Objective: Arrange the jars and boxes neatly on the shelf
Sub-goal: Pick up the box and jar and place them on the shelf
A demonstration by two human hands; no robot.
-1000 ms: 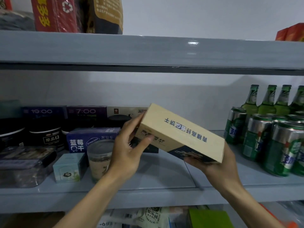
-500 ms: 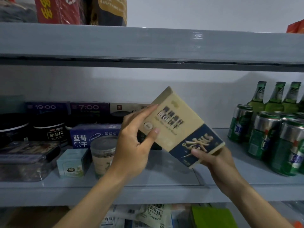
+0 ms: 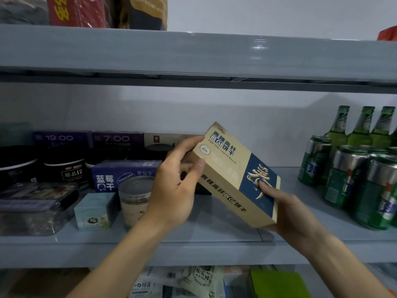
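I hold a tan and navy biscuit box (image 3: 234, 173) tilted in the air over the middle of the grey shelf (image 3: 204, 252). My left hand (image 3: 174, 190) grips its upper left end; my right hand (image 3: 287, 211) supports its lower right corner from below. Left of my hands stand a clear plastic jar (image 3: 134, 196), a small pale teal box (image 3: 94, 211) and a purple blueberry box (image 3: 120, 175). Behind them sit dark jars (image 3: 64, 171) and purple boxes (image 3: 90, 139) along the back wall. My left hand hides part of the clear jar.
Green cans (image 3: 352, 179) and green bottles (image 3: 363, 127) crowd the shelf's right end. A clear lidded container (image 3: 32, 209) sits at the front left. The upper shelf (image 3: 193, 54) hangs close overhead with red and dark bags on it. Packets lie on the shelf below.
The box has turned in my hands from its plain side to its printed front, then tipped lower on the right. Both hands have kept hold of it.
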